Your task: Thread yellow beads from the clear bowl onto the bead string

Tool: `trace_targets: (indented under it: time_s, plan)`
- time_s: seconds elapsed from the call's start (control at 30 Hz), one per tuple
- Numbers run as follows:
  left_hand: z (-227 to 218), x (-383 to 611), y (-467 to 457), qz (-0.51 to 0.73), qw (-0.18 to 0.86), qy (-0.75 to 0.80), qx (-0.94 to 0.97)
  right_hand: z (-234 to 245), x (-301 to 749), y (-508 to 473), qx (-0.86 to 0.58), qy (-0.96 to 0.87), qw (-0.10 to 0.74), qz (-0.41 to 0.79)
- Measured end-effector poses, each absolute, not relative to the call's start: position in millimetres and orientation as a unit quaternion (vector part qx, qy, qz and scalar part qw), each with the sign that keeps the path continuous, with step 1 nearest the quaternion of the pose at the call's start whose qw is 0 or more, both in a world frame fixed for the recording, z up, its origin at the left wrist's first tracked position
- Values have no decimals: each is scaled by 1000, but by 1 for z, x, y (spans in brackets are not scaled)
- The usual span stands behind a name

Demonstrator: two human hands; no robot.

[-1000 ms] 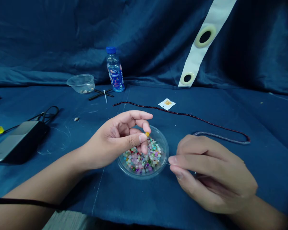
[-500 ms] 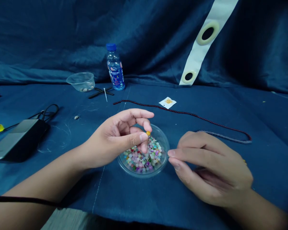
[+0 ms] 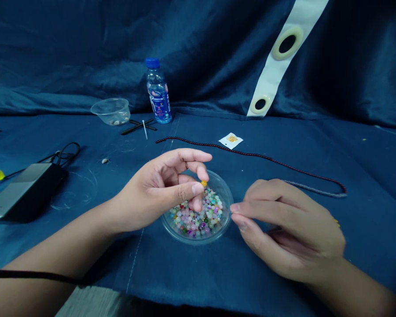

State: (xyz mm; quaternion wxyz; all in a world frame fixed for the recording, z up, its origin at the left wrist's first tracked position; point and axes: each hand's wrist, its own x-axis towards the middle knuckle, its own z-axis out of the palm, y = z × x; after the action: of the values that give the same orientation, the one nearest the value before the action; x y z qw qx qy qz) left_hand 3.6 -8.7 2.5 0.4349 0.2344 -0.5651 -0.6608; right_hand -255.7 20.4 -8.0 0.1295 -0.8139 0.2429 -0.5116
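Observation:
Between the thumb and a fingertip of my left hand [image 3: 165, 189] sits a round amber-yellow bead [image 3: 203, 183]. That hand hovers over a clear plastic bowl [image 3: 198, 241] holding many small coloured beads [image 3: 193, 220], and hides part of them. My right hand [image 3: 290, 229] is at the bowl's right rim, thumb and forefinger pinched together; whatever lies between the tips is too small to make out. A bit of something yellow [image 3: 337, 223] peeks out behind this hand. Beyond it, a dark red beaded strand [image 3: 277, 163] runs across the cloth into a pale, greyish length [image 3: 310, 188].
Farther back stand a blue-capped bottle [image 3: 159, 97] and a second clear bowl [image 3: 111, 108] with a few small pieces. Black sticks [image 3: 135, 127], a white strip [image 3: 144, 130] and a small white packet [image 3: 231, 140] lie about. At left is a grey-black device [image 3: 23, 191] with a cable.
Both hands keep nearly the same pose, and the yellow bead stays in the left fingers. My right hand has shifted very slightly; the whole view has moved a little.

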Motion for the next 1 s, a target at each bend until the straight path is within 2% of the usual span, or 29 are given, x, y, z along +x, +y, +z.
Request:
trace_targets:
  time_s: [0.13, 0.23, 0.37, 0.53, 0.83, 1.0]
  plan:
    - [4, 3, -6, -654, 435, -573, 235, -7, -255, 20, -811, 258, 117, -511]
    - [3, 2, -2, -604, 447, -615, 239, -7, -254, 20, -804, 281, 111, -512]
    - [-2, 4, 3, -438, 469, -725, 249, -7, -252, 20, -796, 295, 117, -515]
    - [-2, 4, 5, -255, 444, -822, 247, -6, -248, 19, -805, 294, 126, -500]
    - [0, -1, 7, -215, 425, -845, 241, -10, -247, 20, -808, 289, 171, -484]
    - [7, 2, 7, -186, 422, -849, 258, -10, -247, 19, -803, 275, 232, -476]
